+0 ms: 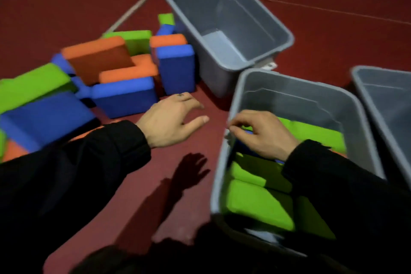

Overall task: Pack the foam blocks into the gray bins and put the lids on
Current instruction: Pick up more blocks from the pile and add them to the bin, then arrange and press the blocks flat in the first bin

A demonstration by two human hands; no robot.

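Note:
A pile of green, orange and blue foam blocks (124, 95) lies on the red floor at the left. My left hand (171, 120) hovers just right of the pile, fingers spread and holding nothing. The near gray bin (222, 176) holds several green blocks (260, 202). My right hand (262, 133) is inside this bin by its left wall, fingers curled round a blue block (246, 133) that my palm mostly hides. A second gray bin (224, 26) stands behind, with nothing in it.
A third gray bin (382, 104) is cut off by the right edge. White lines (133, 6) cross the red floor behind the pile. My hand's shadow falls on bare floor between the pile and the near bin. No lids are in view.

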